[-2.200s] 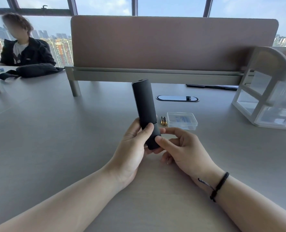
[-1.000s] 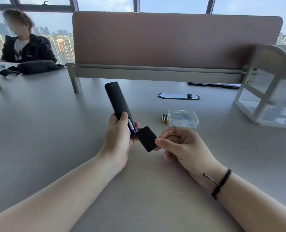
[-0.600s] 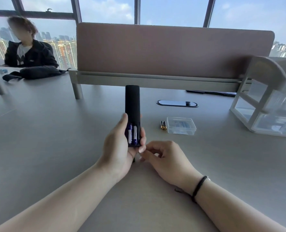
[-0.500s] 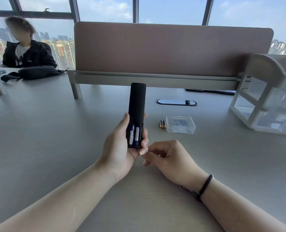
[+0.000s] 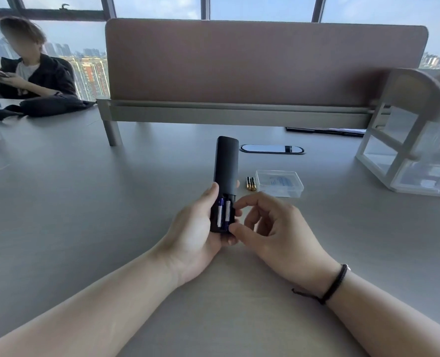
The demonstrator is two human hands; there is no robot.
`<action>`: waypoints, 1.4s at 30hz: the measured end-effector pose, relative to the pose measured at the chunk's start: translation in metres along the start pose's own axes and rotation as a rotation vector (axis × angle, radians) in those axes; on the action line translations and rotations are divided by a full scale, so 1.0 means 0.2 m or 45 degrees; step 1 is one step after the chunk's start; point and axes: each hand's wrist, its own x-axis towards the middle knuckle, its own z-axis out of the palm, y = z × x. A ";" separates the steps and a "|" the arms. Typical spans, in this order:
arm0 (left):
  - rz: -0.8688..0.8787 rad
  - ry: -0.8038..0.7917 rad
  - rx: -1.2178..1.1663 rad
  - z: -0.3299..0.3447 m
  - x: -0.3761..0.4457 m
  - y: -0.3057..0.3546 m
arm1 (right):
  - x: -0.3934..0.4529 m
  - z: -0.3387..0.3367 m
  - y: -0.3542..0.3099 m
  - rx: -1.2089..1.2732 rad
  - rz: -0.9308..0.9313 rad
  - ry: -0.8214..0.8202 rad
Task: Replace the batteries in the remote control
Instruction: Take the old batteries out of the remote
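Observation:
My left hand [image 5: 195, 233] holds the black remote control [image 5: 226, 163] upright over the grey table, back side toward me. Its battery compartment is uncovered and two blue-and-white batteries [image 5: 224, 212] sit in it side by side. My right hand [image 5: 278, 233] is at the remote's right edge, with the thumb tip at the lower end of the right battery and the index finger near its upper end. Both batteries are still seated. The black battery cover is out of sight. Two gold-and-black batteries [image 5: 250, 183] lie on the table just behind my hands.
A clear plastic box [image 5: 279, 182] lies right of the loose batteries. Behind it are an oval cable port [image 5: 271, 149] and a brown desk divider [image 5: 265, 63]. A white drawer organiser [image 5: 414, 150] stands at right. A seated person [image 5: 33, 73] and a black bag [image 5: 46, 106] are far left.
My right hand pulled the cover off the remote and set it out of sight. The remote turned upright, showing its batteries. My right fingers have now come up onto the right battery.

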 end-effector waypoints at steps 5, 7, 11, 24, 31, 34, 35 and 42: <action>-0.032 0.002 0.061 -0.01 0.00 0.00 | 0.00 0.00 0.00 -0.132 0.000 0.026; -0.041 -0.013 0.083 0.00 0.00 0.00 | 0.00 0.00 0.00 -0.146 -0.004 0.023; -0.015 -0.039 0.097 0.01 -0.01 0.00 | 0.00 0.00 0.00 -0.159 -0.009 0.012; -0.007 -0.025 0.095 0.00 0.00 -0.01 | 0.00 0.00 -0.01 -0.218 -0.015 0.005; 0.078 -0.018 0.208 0.00 -0.01 -0.03 | 0.00 0.00 -0.02 -0.150 0.022 -0.071; 0.110 -0.016 0.234 0.01 -0.02 -0.03 | 0.00 0.01 -0.03 -0.144 0.025 -0.074; 0.114 -0.012 0.235 0.01 -0.02 -0.03 | 0.00 0.01 -0.03 -0.151 0.025 -0.076; 0.134 -0.010 0.247 0.02 -0.04 -0.02 | 0.00 0.01 -0.03 -0.114 0.027 -0.069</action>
